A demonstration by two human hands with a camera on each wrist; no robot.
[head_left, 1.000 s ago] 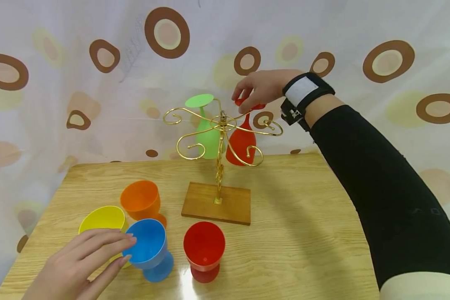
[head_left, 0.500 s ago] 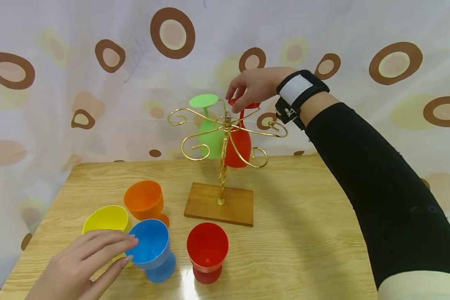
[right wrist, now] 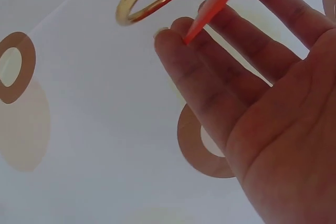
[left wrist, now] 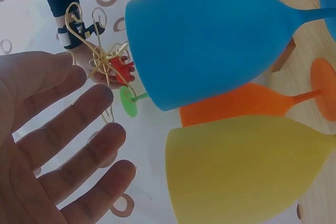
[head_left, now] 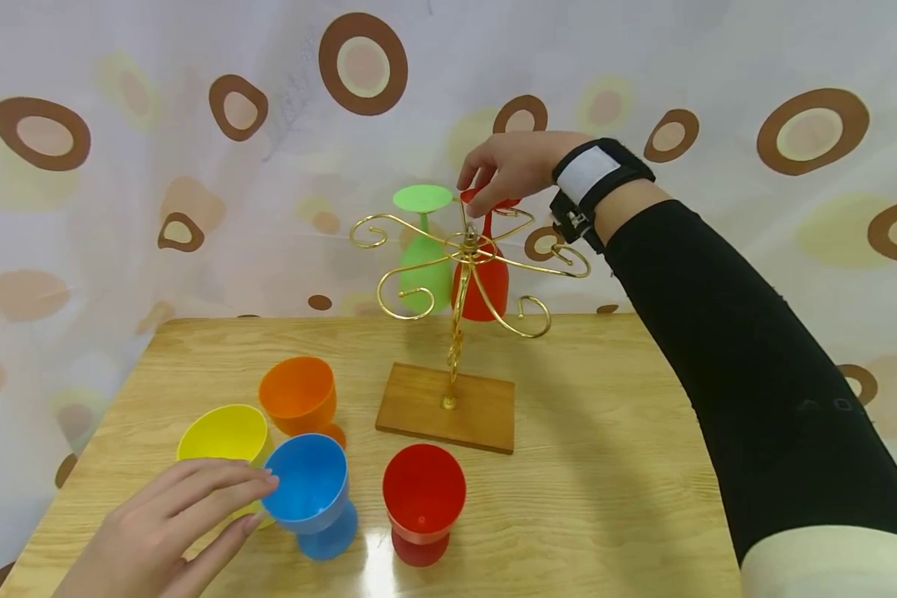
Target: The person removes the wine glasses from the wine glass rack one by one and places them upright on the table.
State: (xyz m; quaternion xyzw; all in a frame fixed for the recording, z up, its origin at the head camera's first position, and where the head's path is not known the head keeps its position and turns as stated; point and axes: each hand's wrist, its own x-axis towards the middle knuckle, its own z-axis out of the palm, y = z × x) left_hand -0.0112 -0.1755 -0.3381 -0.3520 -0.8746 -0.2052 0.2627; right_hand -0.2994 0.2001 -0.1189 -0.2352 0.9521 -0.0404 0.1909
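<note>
Noted below: pale wood-grain desk [head_left: 605, 448], showing 1 bright reflection [head_left: 379, 565] near the front. Noted behind: white sheet [head_left: 149, 149] patterned with brown and beige ovals. Observed from left: left hand [head_left: 168, 523], fingers parted and extended, holding nothing, near yellow goblet [head_left: 224, 436] and blue goblet [head_left: 306, 482]. Counted 4 goblets upright on the desk, mouths up, inner walls showing: yellow, then orange goblet [head_left: 297, 394] farther back, then blue, then standing red goblet [head_left: 422, 490], before wooden base [head_left: 478, 413] of gold wire rack [head_left: 471, 247]. Found inverted at rear of rack: green goblet [head_left: 424, 270], foot up, long axis near vertical. Found just right: inverted red goblet [head_left: 493, 291], foot up, mouth down, long axis near vertical; pinched at the foot by thumb and fingers of right hand [head_left: 519, 159], strapped in black wristband [head_left: 620, 162]. Unable to confirm seating of stem in rack.
</note>
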